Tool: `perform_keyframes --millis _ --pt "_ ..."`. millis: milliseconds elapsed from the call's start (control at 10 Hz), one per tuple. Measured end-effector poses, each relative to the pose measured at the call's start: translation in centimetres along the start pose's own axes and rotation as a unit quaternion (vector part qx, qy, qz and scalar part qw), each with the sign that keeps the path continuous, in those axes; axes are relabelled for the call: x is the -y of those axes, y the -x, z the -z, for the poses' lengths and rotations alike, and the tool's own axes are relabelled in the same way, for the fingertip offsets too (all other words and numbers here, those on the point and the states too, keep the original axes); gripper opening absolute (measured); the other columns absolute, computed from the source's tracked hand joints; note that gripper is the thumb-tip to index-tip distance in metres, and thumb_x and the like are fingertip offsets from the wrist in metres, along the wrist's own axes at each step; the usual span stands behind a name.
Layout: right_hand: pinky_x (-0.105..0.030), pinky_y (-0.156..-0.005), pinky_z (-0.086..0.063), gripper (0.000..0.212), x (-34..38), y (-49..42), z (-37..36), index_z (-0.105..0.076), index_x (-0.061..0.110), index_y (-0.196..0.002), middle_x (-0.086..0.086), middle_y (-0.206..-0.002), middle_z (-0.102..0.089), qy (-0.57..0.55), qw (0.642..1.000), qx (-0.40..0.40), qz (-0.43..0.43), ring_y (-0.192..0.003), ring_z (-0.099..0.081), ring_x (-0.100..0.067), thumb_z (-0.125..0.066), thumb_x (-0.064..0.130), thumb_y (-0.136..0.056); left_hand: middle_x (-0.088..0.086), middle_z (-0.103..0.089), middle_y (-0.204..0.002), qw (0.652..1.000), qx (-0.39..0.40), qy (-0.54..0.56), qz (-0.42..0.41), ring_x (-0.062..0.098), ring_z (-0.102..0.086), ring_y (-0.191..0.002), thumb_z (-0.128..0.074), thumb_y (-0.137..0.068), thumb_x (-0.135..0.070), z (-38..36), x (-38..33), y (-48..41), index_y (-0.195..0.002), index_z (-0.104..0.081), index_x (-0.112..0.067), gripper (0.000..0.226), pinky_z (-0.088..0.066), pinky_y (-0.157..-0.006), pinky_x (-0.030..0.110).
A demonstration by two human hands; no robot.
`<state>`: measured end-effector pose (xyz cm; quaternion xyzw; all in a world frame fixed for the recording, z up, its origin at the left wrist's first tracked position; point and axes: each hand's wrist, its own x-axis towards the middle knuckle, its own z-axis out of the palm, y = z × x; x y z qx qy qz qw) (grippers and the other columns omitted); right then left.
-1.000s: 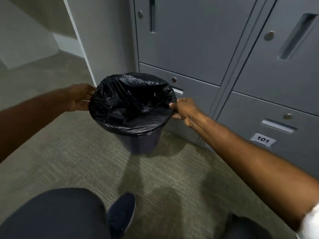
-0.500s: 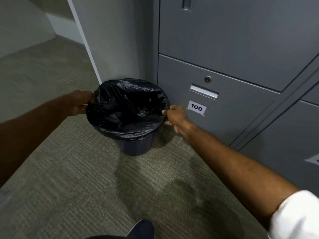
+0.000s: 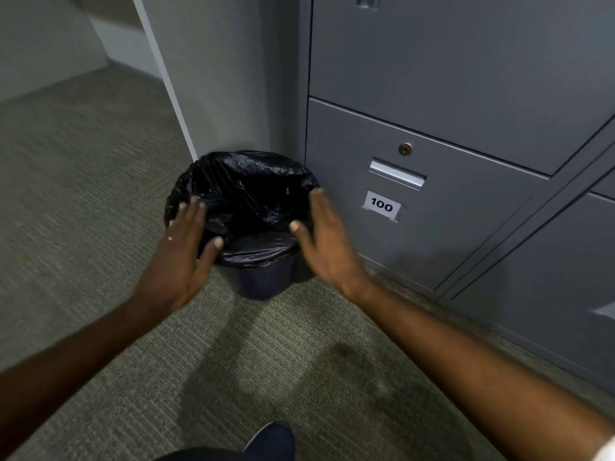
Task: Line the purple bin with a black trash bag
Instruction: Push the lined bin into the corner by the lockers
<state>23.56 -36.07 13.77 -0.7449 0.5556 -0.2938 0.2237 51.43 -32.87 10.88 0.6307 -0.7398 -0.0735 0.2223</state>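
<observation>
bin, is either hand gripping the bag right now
No: the left hand and right hand are both open with fingers spread, in front of the black trash bag that covers the purple bin.

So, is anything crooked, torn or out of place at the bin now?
Nothing stands out. The black bag is folded over the rim of the purple bin, which stands upright on the carpet beside the cabinet. Both hands, left and right, are open. No tear or spill is visible.
</observation>
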Motion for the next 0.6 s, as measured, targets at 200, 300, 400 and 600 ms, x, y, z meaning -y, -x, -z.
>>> perform_keyframes --millis 200,300,400,600 --pt "-0.049 -0.128 0.002 0.080 -0.1 3.4 -2.3 0.009 0.020 -0.161 0.006 -0.168 0.021 0.212 0.952 0.175 0.132 -0.154 0.024 -0.016 -0.029 0.058 -0.103 0.003 0.002 -0.175 0.983 0.049 -0.158 -0.082 0.018 0.007 -0.162 -0.017 -0.106 -0.056 -2.6 -1.3 5.3 -0.165 -0.008 -0.012 0.074 -0.014 -0.131 0.048" --pt "-0.054 -0.126 0.005 0.079 0.9 3.3 -2.5 0.008 0.022 -0.161 0.008 -0.168 0.020 0.202 0.957 0.186 0.089 -0.154 0.023 -0.014 -0.023 0.062 -0.101 0.007 0.000 -0.175 0.978 0.023 -0.196 -0.073 0.021 0.002 -0.163 -0.020 -0.107 -0.051 -2.9 -1.5 5.5 -0.164 -0.010 -0.008 0.073 -0.018 -0.130 0.048" --pt "-0.057 -0.124 0.008 0.077 1.8 2.3 -1.8 0.010 0.024 -0.161 0.010 -0.167 0.021 0.210 0.960 0.175 0.060 -0.154 0.024 -0.012 -0.018 0.063 -0.101 0.010 -0.005 -0.175 0.977 -0.026 -0.195 -0.086 0.023 -0.005 -0.162 -0.026 -0.107 -0.043 -2.4 -2.3 4.0 -0.164 -0.014 -0.006 0.069 -0.017 -0.129 0.047" --pt "-0.050 -0.127 0.008 0.076 4.8 -1.8 2.3 0.007 0.017 -0.161 0.001 -0.169 0.018 0.240 0.965 0.092 0.058 -0.155 0.022 -0.017 -0.019 0.059 -0.103 0.014 -0.009 -0.173 0.979 -0.048 -0.188 -0.062 0.025 -0.005 -0.162 -0.023 -0.108 -0.039 2.7 -5.4 -2.4 -0.163 -0.015 -0.002 0.067 -0.016 -0.131 0.046"
